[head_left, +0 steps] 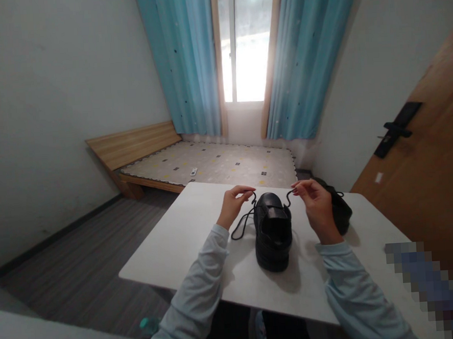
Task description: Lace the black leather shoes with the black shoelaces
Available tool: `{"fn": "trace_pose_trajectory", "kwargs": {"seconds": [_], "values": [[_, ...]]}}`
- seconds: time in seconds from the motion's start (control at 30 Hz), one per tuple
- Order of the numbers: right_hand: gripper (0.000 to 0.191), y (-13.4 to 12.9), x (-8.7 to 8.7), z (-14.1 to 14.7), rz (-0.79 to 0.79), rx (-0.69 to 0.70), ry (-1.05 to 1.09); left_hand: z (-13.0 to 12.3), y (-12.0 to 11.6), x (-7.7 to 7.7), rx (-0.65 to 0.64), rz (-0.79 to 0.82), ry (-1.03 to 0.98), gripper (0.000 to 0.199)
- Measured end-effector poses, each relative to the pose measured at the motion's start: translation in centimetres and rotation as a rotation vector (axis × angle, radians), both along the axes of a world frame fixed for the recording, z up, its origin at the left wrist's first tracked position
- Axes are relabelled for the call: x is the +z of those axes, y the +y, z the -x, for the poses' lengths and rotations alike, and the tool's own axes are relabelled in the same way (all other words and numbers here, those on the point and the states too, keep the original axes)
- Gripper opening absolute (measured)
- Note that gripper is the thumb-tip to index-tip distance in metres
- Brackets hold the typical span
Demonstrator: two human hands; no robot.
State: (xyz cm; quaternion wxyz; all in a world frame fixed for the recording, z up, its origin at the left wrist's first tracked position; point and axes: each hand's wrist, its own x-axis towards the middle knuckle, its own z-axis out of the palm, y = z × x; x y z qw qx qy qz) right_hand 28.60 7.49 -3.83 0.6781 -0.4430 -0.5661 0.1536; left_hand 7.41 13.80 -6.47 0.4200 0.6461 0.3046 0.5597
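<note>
A black shoe (273, 238) stands upright on the white table (169, 239), its heel towards me and its toe pointing away. To its left, my left hand (235, 203) pinches one end of the black shoelace (242, 225), part of which loops down beside the shoe. On the other side, my right hand (316, 205) has the other lace end between thumb and fingers. Both hands are raised slightly above the shoe's front. A second dark shoe (341, 213) rests farther right, partly hidden behind my right hand.
Beyond the table is a low bed (218, 162) with a white remote (194, 171) on it. A wooden door (422, 178) with a black handle stands at the right. A bottle with a green cap (148, 325) is low at the left. The lower right is pixelated.
</note>
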Motion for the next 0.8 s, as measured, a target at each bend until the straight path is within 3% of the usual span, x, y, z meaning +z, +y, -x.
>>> {"fn": "trace_pose_trajectory", "kwargs": {"seconds": [0.17, 0.33, 0.53, 0.8], "values": [[0.015, -0.1, -0.7, 1.7, 0.066, 0.167, -0.107, -1.9, -1.8, 0.4, -0.202, 0.024, -0.007, 0.02], [0.015, -0.1, -1.3, 2.3, 0.099, 0.238, -0.167, -3.1, -2.0, -0.2, -0.286, 0.109, -0.041, 0.026], [0.014, 0.0, -1.8, 2.6, 0.109, 0.23, -0.167, -3.5, -1.7, -1.1, -0.317, 0.195, -0.065, 0.027], [0.014, 0.0, -1.9, 2.7, 0.12, 0.215, -0.15, -3.4, -2.0, -0.8, -0.311, 0.223, -0.023, 0.028]]}}
